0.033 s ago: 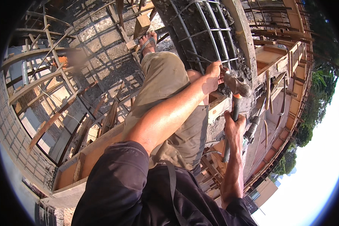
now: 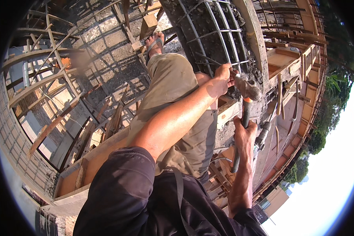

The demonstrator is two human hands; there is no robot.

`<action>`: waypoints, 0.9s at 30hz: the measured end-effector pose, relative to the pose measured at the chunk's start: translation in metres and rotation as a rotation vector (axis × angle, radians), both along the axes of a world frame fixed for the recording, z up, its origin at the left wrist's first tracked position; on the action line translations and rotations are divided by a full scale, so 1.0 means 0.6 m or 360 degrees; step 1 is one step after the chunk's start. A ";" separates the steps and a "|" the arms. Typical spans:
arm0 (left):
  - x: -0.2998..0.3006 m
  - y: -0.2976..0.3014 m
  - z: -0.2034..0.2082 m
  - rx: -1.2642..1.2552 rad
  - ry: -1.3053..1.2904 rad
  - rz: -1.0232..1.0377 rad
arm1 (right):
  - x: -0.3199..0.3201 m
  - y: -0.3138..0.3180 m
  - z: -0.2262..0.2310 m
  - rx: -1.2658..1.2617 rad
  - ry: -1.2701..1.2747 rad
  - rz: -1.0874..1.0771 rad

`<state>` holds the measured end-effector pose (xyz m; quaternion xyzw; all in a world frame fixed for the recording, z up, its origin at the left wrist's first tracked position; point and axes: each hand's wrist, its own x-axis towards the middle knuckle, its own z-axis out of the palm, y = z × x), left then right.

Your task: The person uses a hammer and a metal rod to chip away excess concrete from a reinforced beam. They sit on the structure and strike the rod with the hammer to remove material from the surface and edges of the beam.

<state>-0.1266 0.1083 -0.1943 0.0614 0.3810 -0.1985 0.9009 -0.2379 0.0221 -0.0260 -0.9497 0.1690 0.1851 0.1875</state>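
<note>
Head view. Hammer [image 2: 246, 111], one: upright in the picture, gripped by the right hand [image 2: 246, 135], top end near the left hand [image 2: 223, 75]. Left hand: fingers bunched by steel bars [image 2: 219, 31]; I cannot tell whether holding anything.

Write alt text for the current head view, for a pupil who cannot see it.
The person's right hand grips a hammer, its head beside the left hand near a steel grid; what the left holds is unclear. Timber lies on both sides, with trees and bright sky at the right.
</note>
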 end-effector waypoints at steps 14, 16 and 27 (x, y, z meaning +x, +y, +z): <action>0.007 0.000 0.006 0.0039 0.0019 0.0007 | 0.003 -0.014 -0.002 -0.0050 0.0075 -0.0031; 0.003 0.007 0.001 0.0055 -0.0020 -0.0033 | -0.001 0.034 0.058 0.0170 0.0024 -0.0190; 0.000 -0.004 -0.012 0.0051 -0.0003 -0.0055 | 0.003 -0.019 -0.005 0.0011 0.0060 -0.0059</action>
